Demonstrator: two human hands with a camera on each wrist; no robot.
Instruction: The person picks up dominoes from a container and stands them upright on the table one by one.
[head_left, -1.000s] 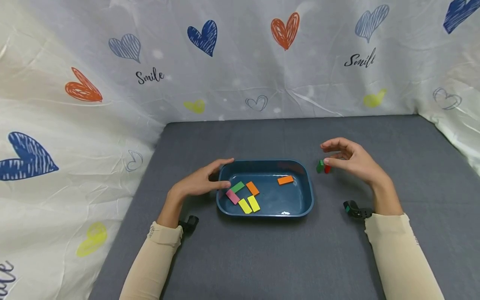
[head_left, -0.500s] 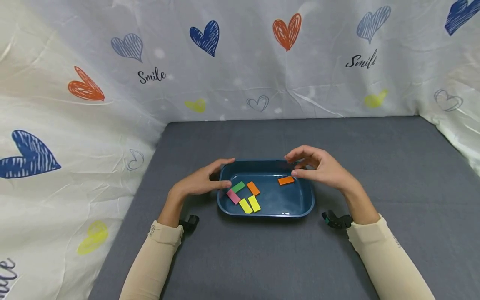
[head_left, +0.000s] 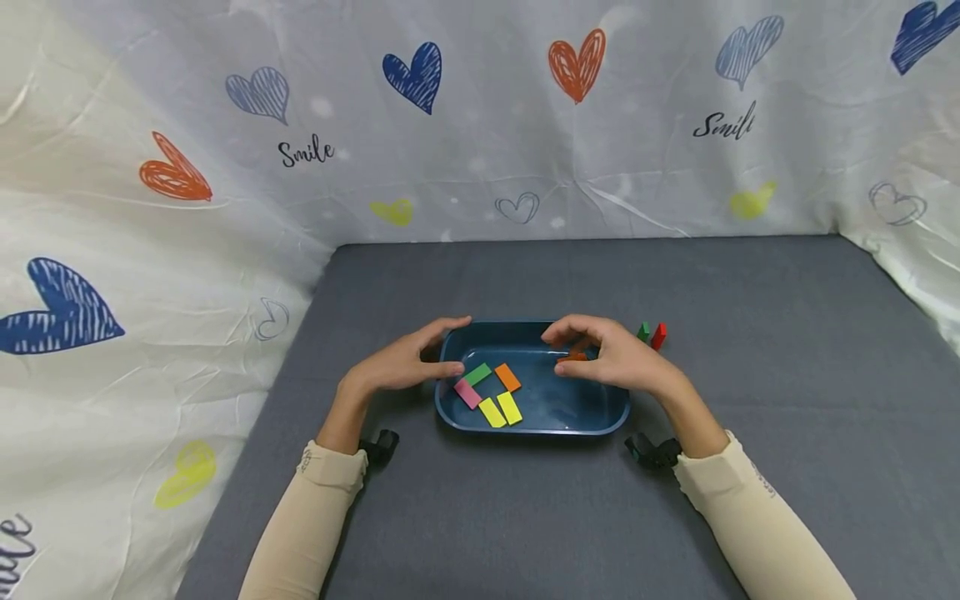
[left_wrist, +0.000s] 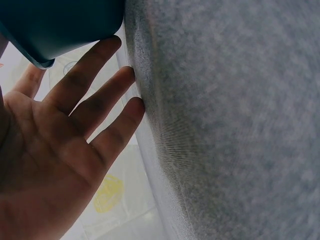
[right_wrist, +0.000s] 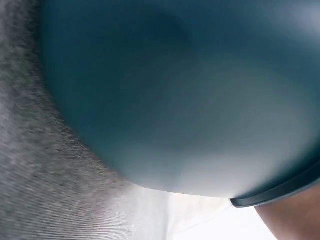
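Note:
My left hand (head_left: 401, 358) is at the left end of a dark blue tray (head_left: 551, 423), thumb at the rim. In the left wrist view its fingers are extended and spread, with one fingertip against the tray's outer wall. My right hand (head_left: 611, 354) reaches over the right end of the tray, thumb and fingers apart around an orange block (head_left: 573, 357), which they partly cover. Elsewhere inside lie another orange block (head_left: 507, 377), a green block (head_left: 477, 374), a pink block (head_left: 467, 394) and two yellow blocks (head_left: 510, 407). The right wrist view shows the tray's outer wall (right_wrist: 200, 115).
Just beyond the tray's right end, a green block (head_left: 643, 332) and a red block (head_left: 659, 337) stand on the grey table cloth (head_left: 525, 517). A pale curtain printed with hearts (head_left: 450, 167) hangs behind and to the left.
My right hand has moved left from the green and red blocks on the table to the orange block in the tray. The left hand has stayed at the tray's left end.

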